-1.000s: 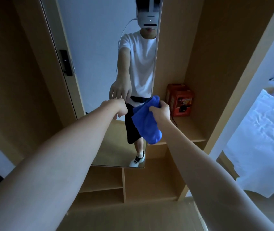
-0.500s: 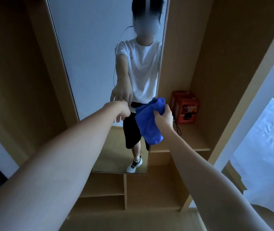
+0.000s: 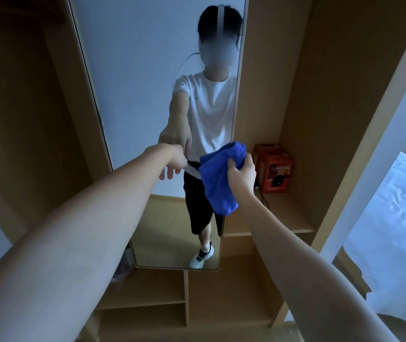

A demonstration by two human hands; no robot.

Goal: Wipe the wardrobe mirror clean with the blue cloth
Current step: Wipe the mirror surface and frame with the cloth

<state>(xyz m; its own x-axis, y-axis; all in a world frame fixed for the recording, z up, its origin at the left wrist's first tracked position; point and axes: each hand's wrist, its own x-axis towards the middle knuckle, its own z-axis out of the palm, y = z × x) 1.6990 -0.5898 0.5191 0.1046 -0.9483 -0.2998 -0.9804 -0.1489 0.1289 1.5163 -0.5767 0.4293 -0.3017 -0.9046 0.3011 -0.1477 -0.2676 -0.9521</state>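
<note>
The bunched blue cloth, gripped in the right hand, hangs at frame centre against the tall wardrobe mirror's right edge, while the left hand reaches the glass, fingers loosely extended, beside a red box shelved rightward.

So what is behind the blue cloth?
Behind the blue cloth, gripped by the right hand, is the mirror's right edge. The glass directly under it is covered.

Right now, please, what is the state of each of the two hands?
Left hand: open, fingers extended toward the mirror, holding nothing.
Right hand: closed, gripping the blue cloth near the mirror's right edge.
</note>
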